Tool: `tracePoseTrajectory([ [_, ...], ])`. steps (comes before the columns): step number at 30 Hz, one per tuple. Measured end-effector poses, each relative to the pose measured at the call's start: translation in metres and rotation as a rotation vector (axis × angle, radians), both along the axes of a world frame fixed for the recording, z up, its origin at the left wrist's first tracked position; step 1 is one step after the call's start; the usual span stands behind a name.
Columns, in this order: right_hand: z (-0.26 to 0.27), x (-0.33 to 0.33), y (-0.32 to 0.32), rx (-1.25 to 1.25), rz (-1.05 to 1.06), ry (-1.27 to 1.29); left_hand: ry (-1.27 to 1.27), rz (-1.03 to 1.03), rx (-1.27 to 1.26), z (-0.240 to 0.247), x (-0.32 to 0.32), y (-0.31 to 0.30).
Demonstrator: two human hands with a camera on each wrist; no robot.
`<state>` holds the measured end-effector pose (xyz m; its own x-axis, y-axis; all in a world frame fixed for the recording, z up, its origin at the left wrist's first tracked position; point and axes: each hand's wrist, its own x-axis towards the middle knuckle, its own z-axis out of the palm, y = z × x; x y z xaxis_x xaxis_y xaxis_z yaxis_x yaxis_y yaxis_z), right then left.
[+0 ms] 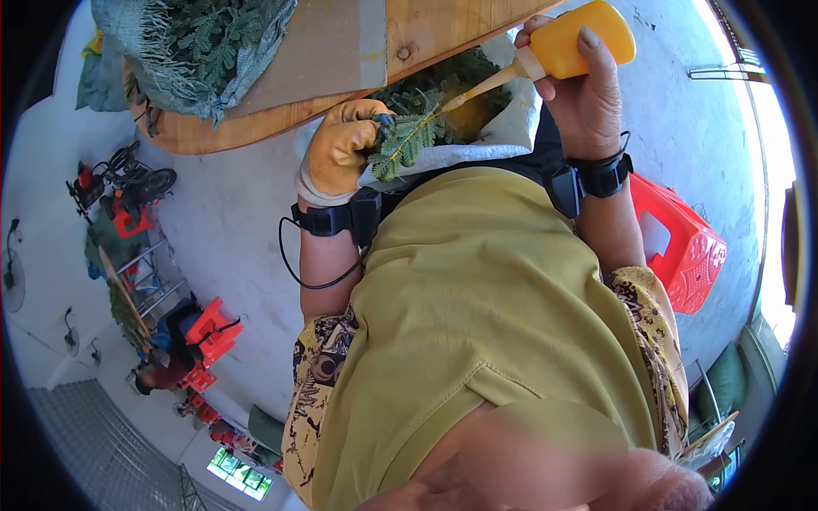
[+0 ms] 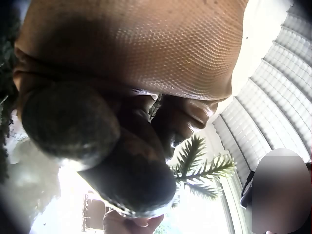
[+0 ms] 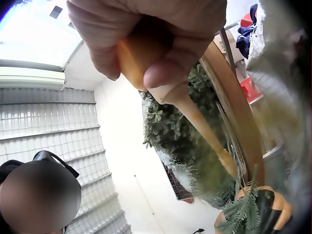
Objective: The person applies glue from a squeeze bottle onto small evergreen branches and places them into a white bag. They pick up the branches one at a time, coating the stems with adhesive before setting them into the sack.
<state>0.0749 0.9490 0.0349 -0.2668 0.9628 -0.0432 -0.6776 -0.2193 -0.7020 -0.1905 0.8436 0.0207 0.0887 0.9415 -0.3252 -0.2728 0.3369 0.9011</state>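
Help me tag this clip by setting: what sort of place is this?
Probably a small, informal workshop with a bare concrete floor. A rough wooden work table is piled with sacks of green fir-like sprigs, and red plastic stools stand about.

My yellow squeeze bottle [image 1: 588,38] sits top right, its long nozzle [image 1: 490,83] slanting down-left to the feathery green sprig [image 1: 407,140], upper centre.

Grainy tan leather glove [image 1: 341,153], smooth glossy orange plastic bottle [image 1: 588,38], feathery green sprig [image 1: 407,140], bare wooden tabletop [image 1: 426,30], matt cloth shirt [image 1: 486,307].
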Motion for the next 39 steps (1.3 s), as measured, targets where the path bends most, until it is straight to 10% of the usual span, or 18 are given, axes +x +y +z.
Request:
tracePoseTrajectory([
  [13, -0.015, 0.015, 0.009, 0.032, 0.036, -0.010, 0.023, 0.018, -0.082, 0.007, 0.007, 0.000],
  [17, -0.010, 0.018, 0.010, 0.014, -0.024, 0.017, 0.512, -0.180, 0.217, -0.008, -0.011, -0.002],
  [19, -0.010, 0.018, 0.012, 0.013, -0.048, 0.079, 0.507, -0.213, -0.168, 0.026, -0.008, 0.003],
  [25, -0.007, 0.019, 0.012, -0.054, -0.093, 0.074, 0.432, -0.056, -0.109, 0.090, -0.025, 0.011],
  [30, -0.006, 0.019, 0.011, -0.043, -0.090, 0.083, 0.829, 0.432, 0.150, 0.115, -0.027, 0.073],
  [39, -0.004, 0.022, 0.013, -0.048, -0.090, 0.089, 1.449, 0.510, 0.491, 0.118, -0.016, 0.152],
])
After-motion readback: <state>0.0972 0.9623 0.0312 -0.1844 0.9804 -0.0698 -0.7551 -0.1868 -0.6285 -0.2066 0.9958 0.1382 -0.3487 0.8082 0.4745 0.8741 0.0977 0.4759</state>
